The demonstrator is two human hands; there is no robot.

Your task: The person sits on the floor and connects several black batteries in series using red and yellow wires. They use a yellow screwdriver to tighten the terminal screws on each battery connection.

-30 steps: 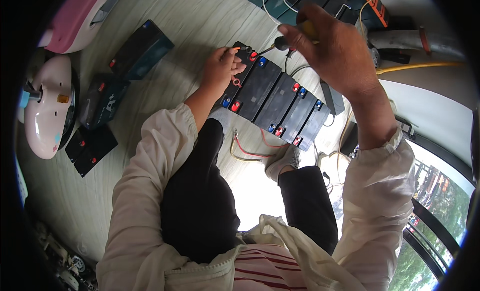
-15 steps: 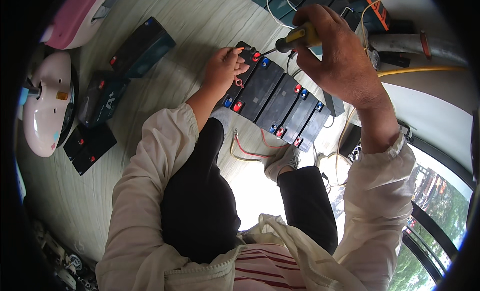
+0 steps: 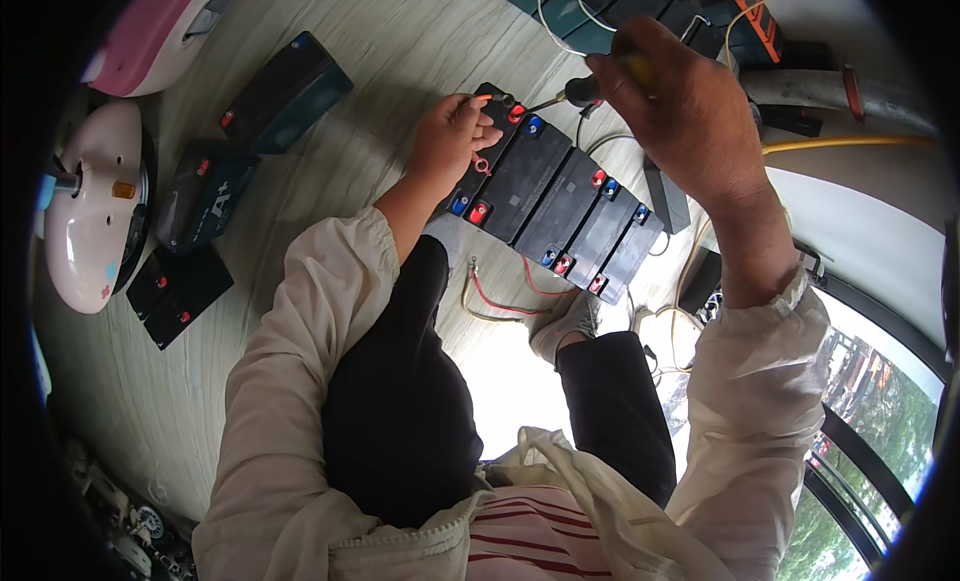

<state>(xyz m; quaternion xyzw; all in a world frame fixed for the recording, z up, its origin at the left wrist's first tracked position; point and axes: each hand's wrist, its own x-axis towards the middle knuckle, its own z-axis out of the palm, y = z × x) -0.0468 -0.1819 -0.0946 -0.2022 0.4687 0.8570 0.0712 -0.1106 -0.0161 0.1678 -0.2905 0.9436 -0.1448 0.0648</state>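
Observation:
A row of dark batteries (image 3: 533, 181) with red and blue terminals lies in front of me. Wrapped around the handle of a yellow-and-black screwdriver (image 3: 578, 91), my right hand (image 3: 690, 121) is closed. The screwdriver's shaft slants down left to a red terminal (image 3: 517, 112) at the row's far left end. Beside that terminal, my left hand (image 3: 455, 139) pinches what looks like an orange-tipped wire (image 3: 484, 98), mostly hidden by the fingers. A reddish ring (image 3: 483, 166) shows just below those fingers.
Separate dark batteries (image 3: 285, 96) stand on the floor at left, near a pink-and-white machine (image 3: 95, 206). Loose red and tan leads (image 3: 500, 306) lie near my shoe (image 3: 562, 326). More batteries (image 3: 620, 6) with cables are at the far side; a grey pipe (image 3: 810, 86) runs at right.
My right hand has rotated around the screwdriver handle, so its back now faces up and covers more of the handle. My left hand has barely moved.

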